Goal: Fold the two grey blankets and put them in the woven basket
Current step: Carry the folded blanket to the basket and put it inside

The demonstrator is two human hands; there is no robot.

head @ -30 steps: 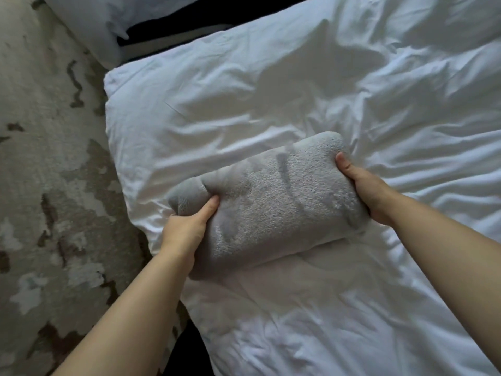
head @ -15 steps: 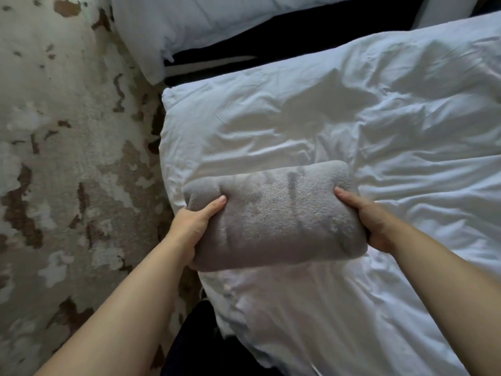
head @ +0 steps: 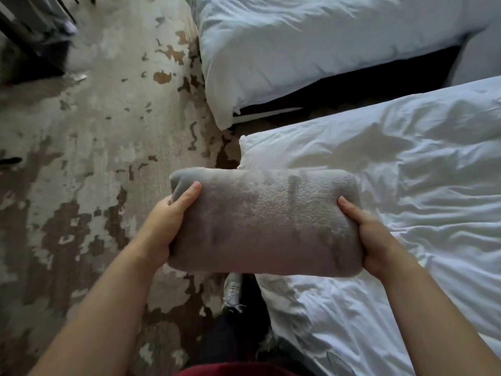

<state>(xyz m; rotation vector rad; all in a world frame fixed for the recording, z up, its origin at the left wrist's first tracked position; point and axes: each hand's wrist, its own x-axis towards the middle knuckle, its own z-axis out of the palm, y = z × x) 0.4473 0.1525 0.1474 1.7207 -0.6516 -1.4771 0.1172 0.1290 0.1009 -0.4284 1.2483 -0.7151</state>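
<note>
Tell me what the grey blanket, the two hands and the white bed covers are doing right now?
Grey fleece blanket: folded into a thick pad, held up over the bed's edge.
Left hand: grips the blanket's left end, thumb on top.
Right hand: grips the blanket's right end, thumb on top.
Near bed's white duvet: rumpled, creased.
Far bed's white duvet: smoother, hanging over its side.

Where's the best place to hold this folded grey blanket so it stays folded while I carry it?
Take the folded grey blanket by its two short ends, one hand from each side, thumbs on top. It is a thick, soft oblong held level, so squeezing both ends keeps the layers together. The left hand and right hand grip it so.
</note>
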